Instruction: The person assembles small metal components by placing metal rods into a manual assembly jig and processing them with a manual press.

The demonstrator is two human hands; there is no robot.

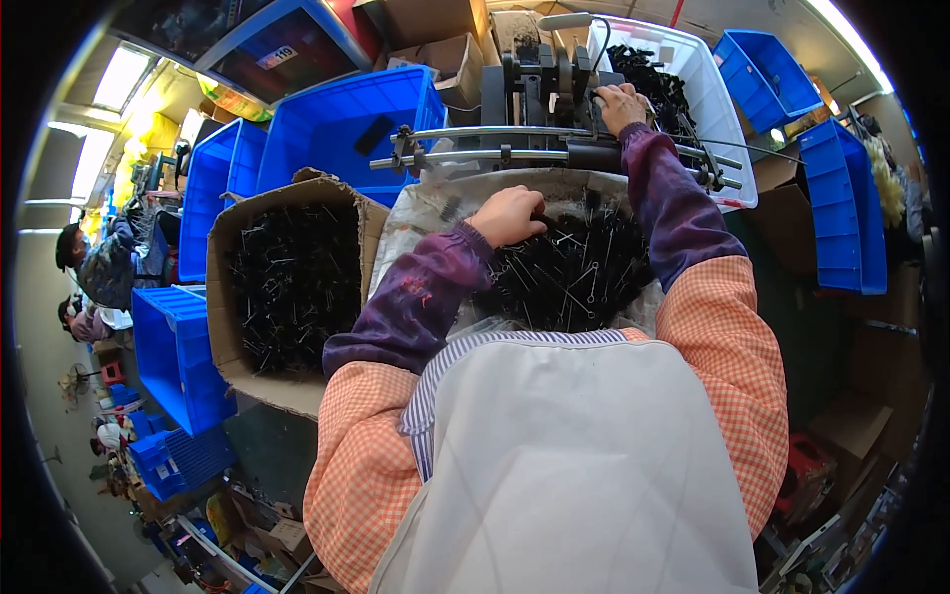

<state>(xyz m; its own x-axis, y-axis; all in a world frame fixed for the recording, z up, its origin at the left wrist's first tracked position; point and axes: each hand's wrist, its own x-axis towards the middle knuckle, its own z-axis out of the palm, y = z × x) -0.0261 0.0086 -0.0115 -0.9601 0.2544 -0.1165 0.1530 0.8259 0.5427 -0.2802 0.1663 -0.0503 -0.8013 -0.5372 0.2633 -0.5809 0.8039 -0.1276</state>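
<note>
In my lap area lies a heap of small black-bristled wire brushes (579, 272) on a pale sheet (401, 233); some thin stems end in small loops. My left hand (510, 216) rests at the heap's upper left edge, fingers curled and pressed together; their tips and whatever they hold are hidden. Farther off, my right hand (621, 107) is at the right side of a dark machine (539, 94) with round wheels, its fingers bent against it. What lies under those fingers is too small to name. Two metal bars (475, 153) run across the machine's front.
On the left stands a cardboard box (226, 297) full of similar brushes. A white bin (727, 119) with black pieces sits beyond my right hand. Blue crates (346, 104) stand at far left, and another blue crate (846, 213) at right. Co-workers (104, 257) are far left.
</note>
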